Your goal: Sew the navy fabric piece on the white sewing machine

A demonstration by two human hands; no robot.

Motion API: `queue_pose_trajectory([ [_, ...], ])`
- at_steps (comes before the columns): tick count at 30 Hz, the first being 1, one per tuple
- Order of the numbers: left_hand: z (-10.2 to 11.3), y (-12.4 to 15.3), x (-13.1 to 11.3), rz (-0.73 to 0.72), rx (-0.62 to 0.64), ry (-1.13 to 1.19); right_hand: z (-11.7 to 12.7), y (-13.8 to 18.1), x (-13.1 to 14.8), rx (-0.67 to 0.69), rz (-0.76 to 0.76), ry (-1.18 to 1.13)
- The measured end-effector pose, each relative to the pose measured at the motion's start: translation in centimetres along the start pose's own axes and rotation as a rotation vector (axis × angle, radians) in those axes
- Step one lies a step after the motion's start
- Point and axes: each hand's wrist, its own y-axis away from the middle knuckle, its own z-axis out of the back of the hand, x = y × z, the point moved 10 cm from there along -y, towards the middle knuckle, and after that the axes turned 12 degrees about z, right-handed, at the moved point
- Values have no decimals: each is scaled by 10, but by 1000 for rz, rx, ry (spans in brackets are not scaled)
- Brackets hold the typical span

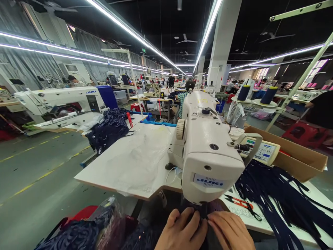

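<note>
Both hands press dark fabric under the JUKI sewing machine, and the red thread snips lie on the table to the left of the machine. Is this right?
Not quite. The head view shows the snips lying to the right of the machine, beside the dark strips. The rest holds: the left hand and right hand press dark fabric under it.

The white sewing table (pixel 109 173) is carrying a white sewing machine (pixel 205 146) that is standing near its front edge, and a sheet of clear plastic (pixel 140 156) is lying spread over the surface to the machine's left. To the machine's right, a pile of dark navy strips (pixel 275 194) is lying across the table, with red-handled thread snips (pixel 240 203) resting just beside it. A cardboard box (pixel 299 156) is sitting along the far right edge, behind the control panel (pixel 262 151).
</note>
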Motion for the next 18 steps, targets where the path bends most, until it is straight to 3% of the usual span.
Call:
queue_pose_trajectory([
  [5,1,3,-5,30,-25,-41,-2,-10,6,109,82,95],
  [11,4,5,-2,29,-29,-3,3,-35,25,92,282,194],
  [14,6,3,1,74,-40,25,6,-42,19,0,188,183],
  [18,6,2,1,76,-41,27,0,-41,7,-15,49,56],
])
